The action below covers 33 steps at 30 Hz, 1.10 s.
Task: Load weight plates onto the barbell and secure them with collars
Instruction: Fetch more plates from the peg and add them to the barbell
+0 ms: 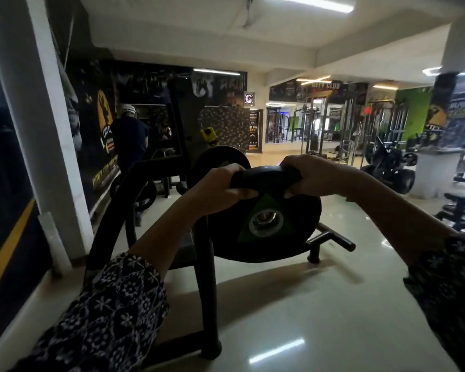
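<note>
Floor (pixel 320 318): pale, glossy tile, with ceiling-light strips reflected in it near the bottom edge. Standing directly on it, centre-left, is a black steel frame (pixel 207 304): one upright post ending in a round foot, a curved tube (pixel 105 224) arching on the left, and a low foot bar (pixel 330 241) running right to a T-shaped end. The weight plate (pixel 266 232) is off the floor; its lower edge overlaps the foot bar in view, contact cannot be told. A dark shadow lies on the tile under it. Far right on the floor: a round black stool (pixel 461 204), a white pillar base (pixel 435 173), and a dark plate stack (pixel 387 170) beside it.
</note>
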{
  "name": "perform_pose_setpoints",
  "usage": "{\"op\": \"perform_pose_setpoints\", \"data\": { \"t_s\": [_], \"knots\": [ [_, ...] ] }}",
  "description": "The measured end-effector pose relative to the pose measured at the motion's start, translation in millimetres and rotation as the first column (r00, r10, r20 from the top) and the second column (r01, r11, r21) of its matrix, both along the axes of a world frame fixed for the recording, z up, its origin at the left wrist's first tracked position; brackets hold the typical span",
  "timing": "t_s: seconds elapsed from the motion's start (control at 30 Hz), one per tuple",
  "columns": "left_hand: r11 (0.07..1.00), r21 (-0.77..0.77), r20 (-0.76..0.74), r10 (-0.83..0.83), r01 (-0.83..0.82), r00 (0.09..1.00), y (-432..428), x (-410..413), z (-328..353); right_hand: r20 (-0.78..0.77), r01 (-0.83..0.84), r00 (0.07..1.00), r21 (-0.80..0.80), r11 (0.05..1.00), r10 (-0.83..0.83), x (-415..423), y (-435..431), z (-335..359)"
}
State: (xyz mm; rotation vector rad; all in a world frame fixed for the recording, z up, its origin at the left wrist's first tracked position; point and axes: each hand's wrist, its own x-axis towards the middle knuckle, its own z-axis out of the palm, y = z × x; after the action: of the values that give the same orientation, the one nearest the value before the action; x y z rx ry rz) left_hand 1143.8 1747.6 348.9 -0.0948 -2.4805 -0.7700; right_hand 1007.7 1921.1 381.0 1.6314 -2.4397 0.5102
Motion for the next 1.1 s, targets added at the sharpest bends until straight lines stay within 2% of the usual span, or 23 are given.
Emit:
{"op": "perform_pose_setpoints", "data": {
  "t_s": [0.1,0.3,0.53,0.6,0.67,0.7,0.77,0.83,0.9,0.97,1.03,1.1],
  "knots": [
    [1.0,-0.012,0.006,-0.014,0.015,1.0,-4,-18,0,0.009,0.016,1.0,0.005,1.0,-0.016,-17,-3,1],
    [0.998,-0.058,0.07,-0.032,0.036,0.997,-15,-37,10,0.157,-0.048,0.986,-0.004,0.999,0.048,-41,-12,-3],
    [1.0,-0.019,0.072,0.021,-0.02,0.997,-37,-61,7,0.251,-0.07,0.965,-0.014,0.997,0.071,-69,-36,0],
    [0.998,-0.001,0.031,0.065,-0.065,0.997,-45,-72,0,0.263,-0.054,0.962,-0.078,0.995,0.073,-80,-44,-5],
    [0.987,-0.015,-0.131,0.16,-0.163,0.978,-48,-83,-13,0.256,-0.041,0.961,-0.23,0.972,0.102,-92,-53,-22],
    [0.963,-0.087,-0.241,0.229,-0.256,0.943,-48,-88,-23,0.197,-0.045,0.974,-0.329,0.943,0.115,-96,-57,-37],
    [0.82,-0.269,-0.461,0.351,-0.505,0.815,-50,-100,-46,-0.012,-0.094,0.995,-0.487,0.868,0.101,-98,-67,-72],
    [0.68,-0.323,-0.573,0.412,-0.658,0.708,-51,-109,-63,-0.229,-0.137,0.973,-0.595,0.792,-0.004,-99,-78,-104],
    [0.591,-0.349,-0.631,0.426,-0.727,0.649,-53,-116,-74,-0.429,-0.166,0.885,-0.649,0.742,-0.178,-106,-90,-121],
    [0.518,-0.387,-0.668,0.413,-0.763,0.619,-59,-121,-78,-0.578,-0.19,0.756,-0.642,0.743,-0.307,-115,-103,-130],
    [0.478,-0.407,-0.688,0.4,-0.779,0.605,-65,-127,-80,-0.642,-0.214,0.682,-0.634,0.743,-0.351,-126,-113,-133],
    [0.457,-0.405,-0.7,0.402,-0.792,0.59,-74,-136,-85,-0.649,-0.223,0.665,-0.644,0.732,-0.369,-136,-124,-135]
  ]
}}
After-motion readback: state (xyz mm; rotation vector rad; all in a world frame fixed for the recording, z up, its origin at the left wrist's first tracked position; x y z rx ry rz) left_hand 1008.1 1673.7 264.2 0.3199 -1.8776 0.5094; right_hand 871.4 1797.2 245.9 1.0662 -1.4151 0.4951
